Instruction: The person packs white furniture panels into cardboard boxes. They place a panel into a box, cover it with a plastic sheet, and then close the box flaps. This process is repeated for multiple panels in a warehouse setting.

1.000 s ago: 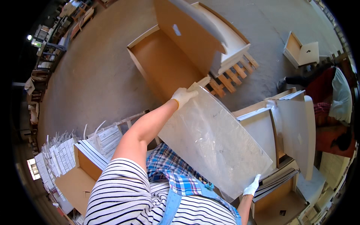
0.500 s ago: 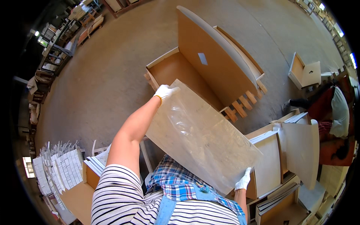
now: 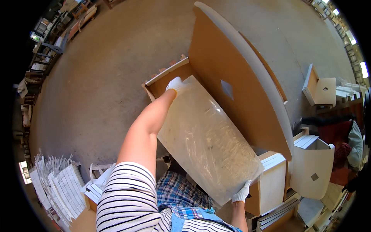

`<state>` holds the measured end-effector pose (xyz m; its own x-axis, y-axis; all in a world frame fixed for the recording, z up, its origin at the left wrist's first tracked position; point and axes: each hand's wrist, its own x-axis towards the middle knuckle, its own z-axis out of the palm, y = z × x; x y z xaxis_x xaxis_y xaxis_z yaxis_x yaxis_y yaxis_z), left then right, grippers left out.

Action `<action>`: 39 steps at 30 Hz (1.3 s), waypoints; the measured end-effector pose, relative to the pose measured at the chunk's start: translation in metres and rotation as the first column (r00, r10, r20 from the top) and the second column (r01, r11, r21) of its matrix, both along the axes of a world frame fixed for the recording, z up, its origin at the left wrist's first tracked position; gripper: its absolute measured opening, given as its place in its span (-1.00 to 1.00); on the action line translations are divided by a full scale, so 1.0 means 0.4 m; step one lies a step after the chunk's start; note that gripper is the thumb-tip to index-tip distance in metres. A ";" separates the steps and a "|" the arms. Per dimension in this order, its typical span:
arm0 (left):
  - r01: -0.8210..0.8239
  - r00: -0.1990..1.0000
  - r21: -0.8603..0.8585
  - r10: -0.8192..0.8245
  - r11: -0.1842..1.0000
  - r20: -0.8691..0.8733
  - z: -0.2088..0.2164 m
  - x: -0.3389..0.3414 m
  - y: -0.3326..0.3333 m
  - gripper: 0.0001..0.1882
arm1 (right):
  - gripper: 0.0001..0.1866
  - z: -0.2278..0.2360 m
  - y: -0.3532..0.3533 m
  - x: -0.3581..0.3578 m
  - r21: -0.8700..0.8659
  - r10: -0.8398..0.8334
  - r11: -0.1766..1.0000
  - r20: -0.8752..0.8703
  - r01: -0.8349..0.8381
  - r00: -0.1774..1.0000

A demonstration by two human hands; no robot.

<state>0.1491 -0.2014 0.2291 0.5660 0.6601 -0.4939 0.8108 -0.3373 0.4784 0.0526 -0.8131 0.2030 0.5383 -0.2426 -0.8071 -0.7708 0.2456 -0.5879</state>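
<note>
A flat, rectangular beige panel wrapped in clear plastic (image 3: pixel 205 143) lies tilted across the space in front of me. My left hand (image 3: pixel 175 84), in a white glove, is closed on its far left corner. My right hand (image 3: pixel 242 193), gloved too, is closed round its near right corner, the thumb on top. Beyond it stands a large open cardboard box (image 3: pixel 164 82) with a white rim and a tall brown flap (image 3: pixel 239 81) standing up on its right side. The panel's far end is over the box and hides much of its inside.
White strips in bundles (image 3: pixel 62 181) are stacked at the lower left. On the right, open boxes (image 3: pixel 270 189) hold flat white pieces. Behind them a person in dark red clothing (image 3: pixel 334 133) bends over. A smaller open box (image 3: pixel 322 89) sits on the floor farther off.
I have come closer to the large box, which now appears bigger. The panel has moved forward over it, both hands still gripping its corners.
</note>
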 end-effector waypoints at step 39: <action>0.323 0.936 -0.002 -0.320 0.946 -0.144 -0.391 0.171 0.472 -0.26 | -0.17 -0.160 0.514 0.083 -0.255 -0.025 0.967 -0.187 -0.024 0.982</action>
